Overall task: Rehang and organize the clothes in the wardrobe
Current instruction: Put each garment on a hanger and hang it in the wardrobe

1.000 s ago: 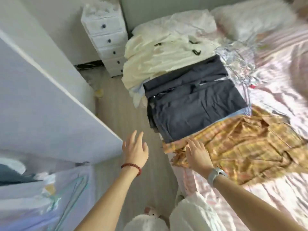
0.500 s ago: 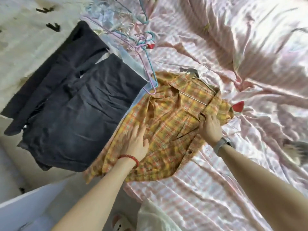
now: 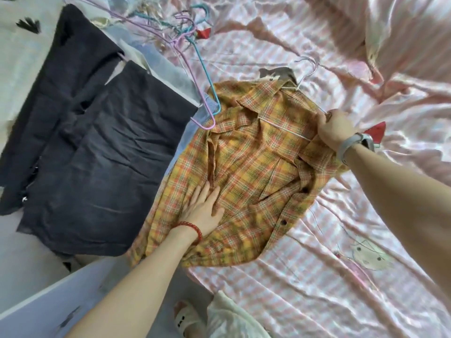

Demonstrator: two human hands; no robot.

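A yellow plaid shirt (image 3: 249, 172) lies crumpled on the pink striped bedsheet (image 3: 317, 276), with a thin white wire hanger (image 3: 302, 80) inside its collar, the hook pointing up and right. My left hand (image 3: 203, 208) presses flat on the shirt's lower front, fingers straight. My right hand (image 3: 335, 128) grips the shirt's right shoulder where the hanger's arm ends.
Dark grey garments (image 3: 97, 154) lie spread to the left over pale blue cloth. A tangle of purple and teal wire hangers (image 3: 195, 45) rests above the shirt. A cream garment (image 3: 14, 57) lies far left. A white wardrobe panel (image 3: 48, 301) fills the bottom left.
The view swung from the floor and dresser onto the bed. Both hands moved onto the plaid shirt; the right hand shifted up to its shoulder and closed on it.
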